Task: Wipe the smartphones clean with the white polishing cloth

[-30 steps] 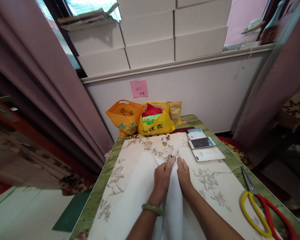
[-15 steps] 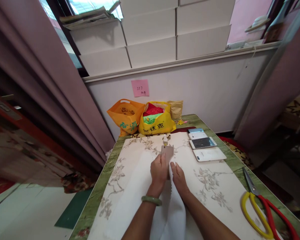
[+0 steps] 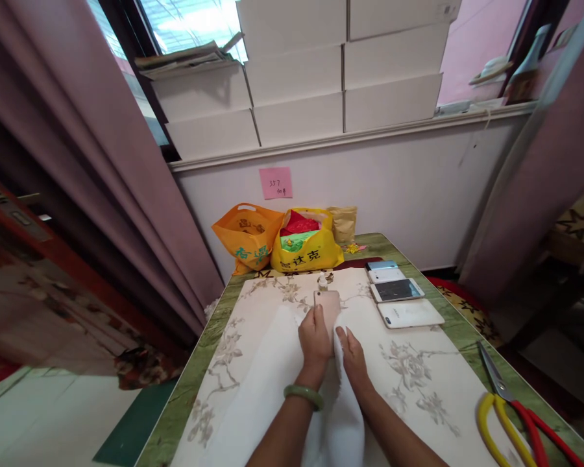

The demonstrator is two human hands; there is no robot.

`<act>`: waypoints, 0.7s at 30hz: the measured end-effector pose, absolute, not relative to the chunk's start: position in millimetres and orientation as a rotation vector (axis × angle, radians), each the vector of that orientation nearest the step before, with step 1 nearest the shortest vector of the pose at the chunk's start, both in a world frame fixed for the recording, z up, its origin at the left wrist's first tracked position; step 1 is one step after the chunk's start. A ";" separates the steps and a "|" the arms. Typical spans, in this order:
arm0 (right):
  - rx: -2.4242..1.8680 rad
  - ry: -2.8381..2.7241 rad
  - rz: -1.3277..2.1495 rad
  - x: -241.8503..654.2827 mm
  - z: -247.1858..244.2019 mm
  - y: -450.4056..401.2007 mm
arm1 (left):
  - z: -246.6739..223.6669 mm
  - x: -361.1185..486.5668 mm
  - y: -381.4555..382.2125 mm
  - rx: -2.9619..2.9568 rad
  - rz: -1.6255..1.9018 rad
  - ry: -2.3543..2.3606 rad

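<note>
Over the middle of the table my left hand (image 3: 315, 334), with a green bangle (image 3: 304, 396) at its wrist, grips a pinkish-gold smartphone (image 3: 327, 305) by its side. The phone's back and camera corner face me. To its right, my right hand (image 3: 354, 357) is closed on the edge of a white cloth (image 3: 346, 415), held against the phone's right side. The cloth hangs down between my forearms. Beyond the phone stands a small bottle (image 3: 322, 281) with a white cap, partly hidden.
Several phones, among them a white one (image 3: 411, 313), lie at the right. Scissors (image 3: 503, 392) with yellow and red handles rest near the right edge. An orange bag (image 3: 248, 233) and a yellow bag (image 3: 309, 256) stand at the back. A floral sheet (image 3: 413, 363) covers the tabletop.
The camera view has tilted up slightly, so everything sits a little lower. Both hands keep their hold on the phone and the cloth; the phone's back shows a bit more plainly.
</note>
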State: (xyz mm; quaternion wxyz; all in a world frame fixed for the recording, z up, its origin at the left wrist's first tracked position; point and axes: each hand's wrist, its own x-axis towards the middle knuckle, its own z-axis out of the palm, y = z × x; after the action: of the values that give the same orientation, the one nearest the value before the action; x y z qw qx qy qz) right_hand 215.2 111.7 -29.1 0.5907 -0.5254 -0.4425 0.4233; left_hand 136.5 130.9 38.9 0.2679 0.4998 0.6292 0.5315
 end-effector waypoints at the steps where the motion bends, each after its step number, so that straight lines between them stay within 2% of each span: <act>1: -1.224 -1.039 0.982 214.9 -30.0 111.5 | 40.8 137.6 136.9 1.288 1.483 1.693; 5: -1.180 -1.007 1.041 217.3 -27.4 113.3 | 45.1 142.2 145.2 1.094 1.679 1.660; 8: -1.101 -0.873 1.155 221.5 -17.9 114.9 | 46.8 144.2 130.1 1.148 1.680 1.562; 14: -0.892 -0.581 1.383 230.3 2.7 111.9 | 44.7 124.3 78.9 1.414 1.273 1.332; 19: -0.975 -0.837 1.241 232.6 -0.8 111.7 | 61.2 79.7 72.6 1.104 1.112 1.238; 21: -0.991 -1.012 1.167 232.0 -3.4 111.3 | 71.2 65.3 78.6 1.183 0.935 1.243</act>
State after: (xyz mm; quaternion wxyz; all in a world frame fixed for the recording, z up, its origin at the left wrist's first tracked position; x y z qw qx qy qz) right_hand 232.0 111.3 -3.4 0.6077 -0.4289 -0.4378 0.5051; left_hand 65.3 78.6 71.2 0.5596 0.5016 0.5271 0.3967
